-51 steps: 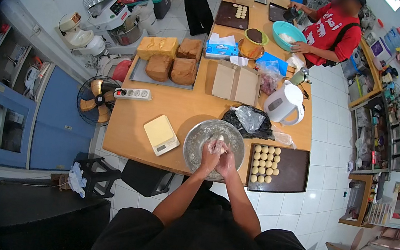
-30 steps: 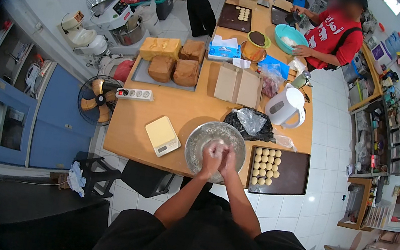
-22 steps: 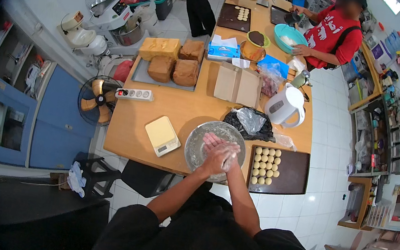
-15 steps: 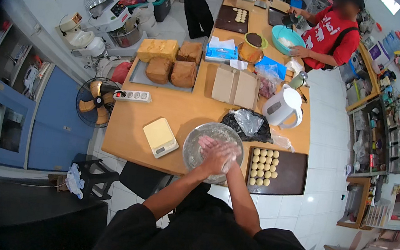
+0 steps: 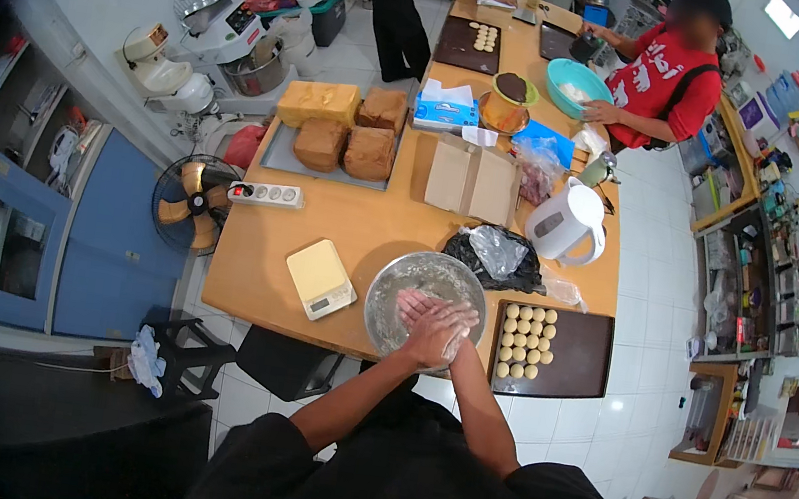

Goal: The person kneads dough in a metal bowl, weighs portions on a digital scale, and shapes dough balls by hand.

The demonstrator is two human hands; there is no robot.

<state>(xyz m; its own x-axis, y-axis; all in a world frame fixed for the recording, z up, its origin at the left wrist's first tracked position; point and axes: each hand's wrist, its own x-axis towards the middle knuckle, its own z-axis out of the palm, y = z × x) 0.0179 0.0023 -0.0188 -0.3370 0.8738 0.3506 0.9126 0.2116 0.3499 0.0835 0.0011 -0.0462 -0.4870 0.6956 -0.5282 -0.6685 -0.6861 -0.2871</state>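
Observation:
Over the steel mixing bowl point(image 5: 385, 283), which has a pale floury coating inside, my two hands are pressed palm to palm. My left hand point(image 5: 434, 337) lies on top, its fingers held together. Beneath and across it is my right hand point(image 5: 415, 305), its whitened fingers reaching out to the left. Whatever may be between the palms is hidden. To the right of the bowl, a dark baking tray point(image 5: 579, 359) carries rows of small round dough balls point(image 5: 521, 341). A kitchen scale point(image 5: 320, 277) with a cream top stands left of the bowl.
Behind the bowl lie a black plastic bag point(image 5: 484, 261), a white electric kettle point(image 5: 565, 221) and an open cardboard box point(image 5: 474, 181). Bread loaves on a tray point(image 5: 378, 184) and a power strip point(image 5: 266, 194) are farther left. A person in red point(image 5: 672, 83) works beside a turquoise basin point(image 5: 583, 80).
My hands have shifted slightly against each other, still pressed together over the bowl. The whole view has moved a little.

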